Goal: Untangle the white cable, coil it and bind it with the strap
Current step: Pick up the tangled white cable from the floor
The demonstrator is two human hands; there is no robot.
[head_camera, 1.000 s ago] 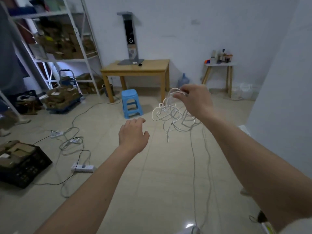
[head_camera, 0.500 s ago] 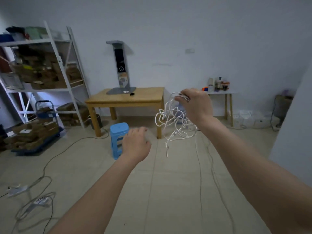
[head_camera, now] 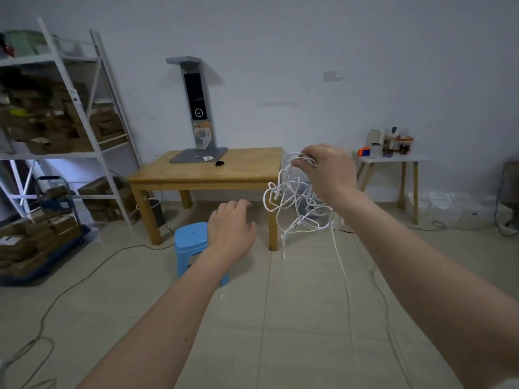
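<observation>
Presently the right hand (head_camera: 330, 172) is raised at chest height, its fingers curled around the top loops of the white cable (head_camera: 295, 206); the cable hangs below the grip in a loose tangle, one strand trailing down towards the floor; the left hand (head_camera: 231, 230) is held out beside it, apart from the cable, fingers relaxed and gripping nothing. Behind stand a wooden table (head_camera: 207, 175) and a blue stool (head_camera: 189, 240); a small black item (head_camera: 219, 163), possibly the strap, lies on the tabletop.
</observation>
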